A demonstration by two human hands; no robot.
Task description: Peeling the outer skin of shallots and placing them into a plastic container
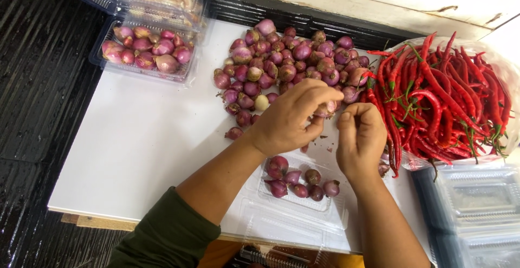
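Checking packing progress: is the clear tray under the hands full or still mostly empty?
Mostly empty: the clear tray holds a handful of shallots, its lid flap open.

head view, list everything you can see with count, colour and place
loose heap of small purple shallots: many, purple-red, top middle of the board
white flat board: one, white, under everything
clear plastic tray with a few shallots: one, about seven shallots inside, near edge below the hands
filled clear plastic tray: one, pink-purple shallots, top left
long red chillies with green stems: many, on clear plastic, right
stack of empty clear trays: several, bottom right
left hand: pinching a single shallot
right hand: curled beside that shallot
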